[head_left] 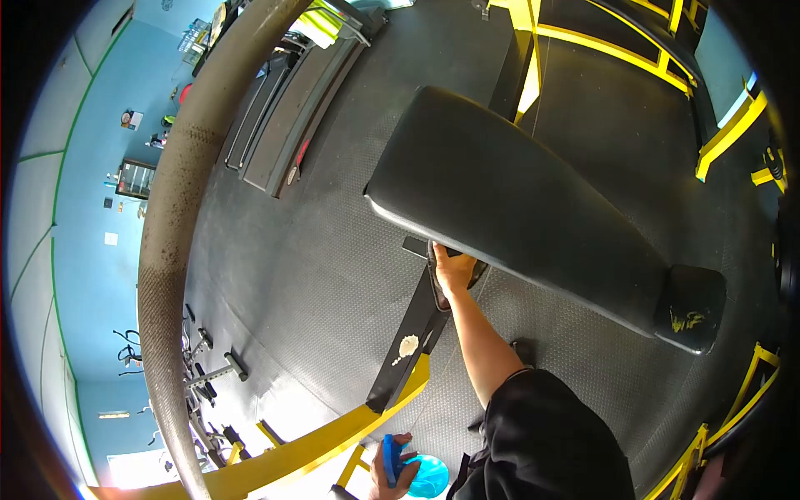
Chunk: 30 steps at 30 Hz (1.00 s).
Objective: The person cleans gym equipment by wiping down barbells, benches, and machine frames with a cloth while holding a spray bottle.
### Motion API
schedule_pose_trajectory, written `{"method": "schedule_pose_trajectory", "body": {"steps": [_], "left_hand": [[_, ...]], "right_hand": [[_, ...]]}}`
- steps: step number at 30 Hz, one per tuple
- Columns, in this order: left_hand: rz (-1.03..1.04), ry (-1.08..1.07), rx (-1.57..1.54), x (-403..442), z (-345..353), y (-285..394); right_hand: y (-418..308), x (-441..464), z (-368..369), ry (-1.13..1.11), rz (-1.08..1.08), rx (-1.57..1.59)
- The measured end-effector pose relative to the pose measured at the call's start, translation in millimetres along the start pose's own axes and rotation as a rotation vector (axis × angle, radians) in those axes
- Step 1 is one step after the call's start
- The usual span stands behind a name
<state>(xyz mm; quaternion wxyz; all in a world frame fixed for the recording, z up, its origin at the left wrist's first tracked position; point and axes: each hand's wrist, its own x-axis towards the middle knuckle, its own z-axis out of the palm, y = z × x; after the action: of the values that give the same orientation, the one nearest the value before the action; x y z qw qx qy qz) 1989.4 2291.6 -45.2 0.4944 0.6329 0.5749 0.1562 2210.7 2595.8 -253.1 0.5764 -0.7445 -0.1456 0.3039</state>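
A black padded bench [508, 196] slants across the middle of the head view on a black and yellow frame [406, 333]. My right hand [452, 268] reaches under the pad's near edge and grips the dark metal support there; the pad hides part of the fingers. Low in the view, my left hand [390, 482] is closed round a blue spray bottle. Its darker blue head [390, 458] sits between the fingers, and its round, light-blue body [429, 477] shows beside the hand.
A thick knurled grey bar [171, 225] curves down the left, close to the camera. Behind it stands a treadmill [292, 117] on the black rubber floor [283, 283]. Yellow machine frames [733, 133] line the right side, and several exercise machines [212, 379] stand at lower left.
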Motion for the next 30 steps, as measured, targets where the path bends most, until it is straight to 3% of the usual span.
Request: {"method": "schedule_pose_trajectory", "body": {"steps": [4,7,10,11,13,15,16,17,18,19,21,23,24,26,27,28,30], "left_hand": [[-0.023,-0.012,0.006,-3.3,4.4,-7.1],[0.089,0.029,0.073,1.5,4.0,-3.0],[0.011,0.035,0.142,3.3,-10.2,6.5],[0.000,0.068,0.187,3.9,-15.5,13.6],[-0.109,0.086,0.200,-11.0,-25.5,-4.3],[-0.202,0.092,0.205,-16.1,-34.6,-15.1],[-0.071,0.102,0.312,-18.7,-35.8,-17.1],[0.059,0.112,0.412,-23.0,-33.5,-19.0],[-0.124,0.192,0.107,-26.3,-22.5,-15.4],[-0.132,0.191,0.095,-31.2,-21.2,-22.9],[-0.154,0.148,0.050,-42.8,-15.6,-39.6],[-0.105,0.238,-0.103,-47.9,1.1,-57.2],[-0.115,0.233,-0.179,-46.7,1.6,-50.2],[-0.146,0.184,-0.228,-43.8,-0.8,-47.2],[-0.146,0.174,-0.239,-41.0,-2.3,-39.7],[-0.113,0.212,-0.288,-45.1,-2.4,-40.3],[-0.074,0.248,-0.329,-64.0,-6.9,-48.6]], "right_hand": [[25.5,-44.4,2.1,0.012,-0.020,0.122],[46.1,-174.9,-12.5,-0.183,0.065,0.012],[123.6,-303.0,-5.5,-0.316,0.103,-0.068],[102.8,-290.5,-6.9,-0.314,0.110,-0.057],[40.1,-233.4,-24.3,-0.296,0.376,-0.059],[70.7,-156.1,5.5,-0.175,0.130,0.215],[70.9,-109.3,17.7,-0.126,0.270,0.422],[59.0,-57.9,19.8,-0.090,0.164,0.578],[56.0,-11.2,31.6,0.066,0.067,0.449],[47.4,25.4,16.2,-0.171,0.062,0.196],[73.0,62.1,31.0,-0.055,-0.164,0.181],[35.1,17.7,17.4,0.022,0.024,0.388],[26.6,-20.1,9.3,0.014,-0.042,0.452],[58.3,-106.5,13.0,0.039,0.033,0.123],[52.8,-150.1,-0.2,-0.123,0.155,0.149],[59.9,-194.9,0.2,-0.106,0.192,-0.031],[68.7,-265.7,-1.6,-0.144,0.311,-0.048]]}}
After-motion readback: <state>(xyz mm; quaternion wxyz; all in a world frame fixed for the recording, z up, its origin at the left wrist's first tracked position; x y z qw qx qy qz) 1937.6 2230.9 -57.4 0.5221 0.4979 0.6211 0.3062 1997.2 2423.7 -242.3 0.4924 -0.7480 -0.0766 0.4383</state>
